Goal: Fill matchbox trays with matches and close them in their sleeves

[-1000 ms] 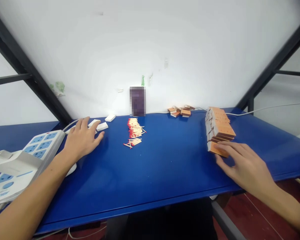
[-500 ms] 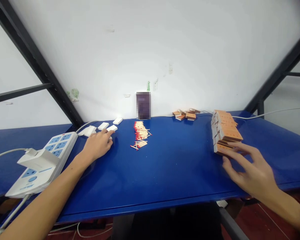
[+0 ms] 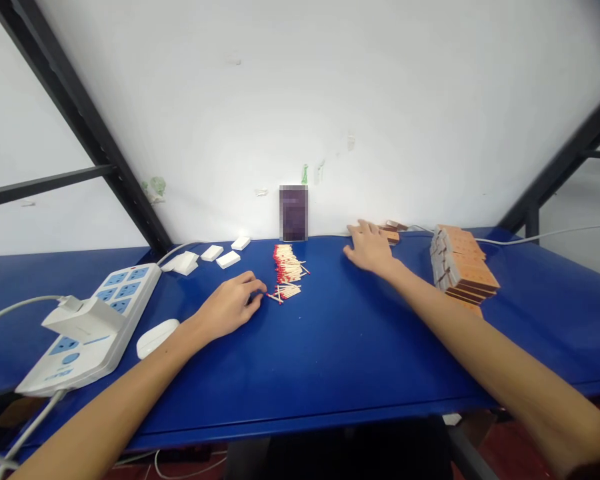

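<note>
My left hand (image 3: 233,307) rests on the blue table (image 3: 340,347) with its fingers curled in and the thumb against the fingertips. Whether anything is in the fingers is hidden. Its fingertips lie just left of a pile of red-tipped matches (image 3: 287,270). My right hand (image 3: 370,248) is stretched far back, fingers extended and flat, touching a small heap of loose orange matchboxes (image 3: 393,230) by the wall. Several white inner trays (image 3: 228,259) lie at the back left, apart from both hands.
A long stacked row of orange matchboxes (image 3: 463,267) stands right of my right forearm. A white power strip (image 3: 95,320) with a plug and a white oval object (image 3: 157,337) lie at the left. A dark blurred object (image 3: 293,213) leans on the wall. Black frame struts (image 3: 105,153) slope at both sides.
My left hand left the white trays and moved right to the matches, fingers curling in. My right hand left the long matchbox stack and reached back to the loose matchboxes by the wall.
</note>
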{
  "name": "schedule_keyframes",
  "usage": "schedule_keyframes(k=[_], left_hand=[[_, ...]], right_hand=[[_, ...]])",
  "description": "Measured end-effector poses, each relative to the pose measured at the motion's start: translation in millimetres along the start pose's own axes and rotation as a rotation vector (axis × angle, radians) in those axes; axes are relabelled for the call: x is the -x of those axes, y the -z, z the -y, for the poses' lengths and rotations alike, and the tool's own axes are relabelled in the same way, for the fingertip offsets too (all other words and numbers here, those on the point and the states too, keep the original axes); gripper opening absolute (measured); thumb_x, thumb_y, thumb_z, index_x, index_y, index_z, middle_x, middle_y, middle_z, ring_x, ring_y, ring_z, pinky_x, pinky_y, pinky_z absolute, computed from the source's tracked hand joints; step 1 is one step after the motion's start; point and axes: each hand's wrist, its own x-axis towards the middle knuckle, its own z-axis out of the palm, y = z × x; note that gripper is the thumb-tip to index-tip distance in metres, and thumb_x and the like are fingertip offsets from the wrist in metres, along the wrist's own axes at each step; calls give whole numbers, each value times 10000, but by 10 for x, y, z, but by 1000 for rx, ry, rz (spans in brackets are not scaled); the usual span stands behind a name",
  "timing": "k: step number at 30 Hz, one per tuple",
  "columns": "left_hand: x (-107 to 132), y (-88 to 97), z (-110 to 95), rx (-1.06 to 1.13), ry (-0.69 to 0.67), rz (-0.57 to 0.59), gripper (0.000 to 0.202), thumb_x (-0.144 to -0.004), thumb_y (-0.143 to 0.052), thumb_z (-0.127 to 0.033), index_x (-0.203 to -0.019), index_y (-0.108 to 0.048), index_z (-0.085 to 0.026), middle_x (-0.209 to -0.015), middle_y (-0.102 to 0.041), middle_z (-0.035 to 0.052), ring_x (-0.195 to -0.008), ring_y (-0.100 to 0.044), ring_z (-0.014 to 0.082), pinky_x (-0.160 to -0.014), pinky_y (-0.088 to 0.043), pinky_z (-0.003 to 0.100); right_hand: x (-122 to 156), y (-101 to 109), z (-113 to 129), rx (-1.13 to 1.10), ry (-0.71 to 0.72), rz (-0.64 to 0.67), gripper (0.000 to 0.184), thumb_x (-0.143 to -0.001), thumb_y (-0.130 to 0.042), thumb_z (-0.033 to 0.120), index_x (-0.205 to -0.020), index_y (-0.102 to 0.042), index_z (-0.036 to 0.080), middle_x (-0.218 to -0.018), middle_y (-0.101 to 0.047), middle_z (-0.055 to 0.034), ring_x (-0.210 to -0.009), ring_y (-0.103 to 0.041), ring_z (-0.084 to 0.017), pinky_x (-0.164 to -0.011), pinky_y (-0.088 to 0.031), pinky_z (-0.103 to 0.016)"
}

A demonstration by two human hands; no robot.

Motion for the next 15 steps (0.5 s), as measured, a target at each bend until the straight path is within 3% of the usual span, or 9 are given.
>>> schedule_keyframes(k=[4, 6, 12, 15], left_hand=[[12, -2, -8, -42, 34, -20, 284, -973, -436, -298, -1070, -678, -186, -999, -610, 46, -672, -582, 125, -677, -469, 284], [11, 4, -3, -70, 45, -12, 288, -979, -433, -319, -1074, -676, -195, -994, -613, 39, -665, -582, 125, -668, -462, 284], [3, -2, -1, -157, 59, -13, 275, -976, -440, -343, -1071, -675, -236, -980, -629, 24, -729, -608, 153, -647, -434, 280], [6, -5, -2, -186, 64, -22, 272, -973, -444, -350, -1066, -675, -240, -979, -636, 22, -770, -621, 170, -643, -428, 282]], right_hand=[[-324, -307, -243, -67, -361, 4, 706, -838, -554, 581, -1425, -445, 203, -1530, -334, -226, -1383, -274, -483, -1004, -308, -677], [-371, -389, -330, -103, -440, 18, 746, -815, -530, 672, -1396, -468, 208, -1497, -367, -231, -1375, -266, -488, -1003, -267, -710], [-359, -461, -372, -97, -458, 7, 702, -813, -511, 669, -1313, -537, 177, -1384, -466, -240, -1320, -335, -442, -984, -268, -700], [-368, -417, -326, -49, -392, -17, 719, -803, -504, 690, -1293, -550, 165, -1397, -463, -236, -1369, -243, -455, -1008, -203, -717]])
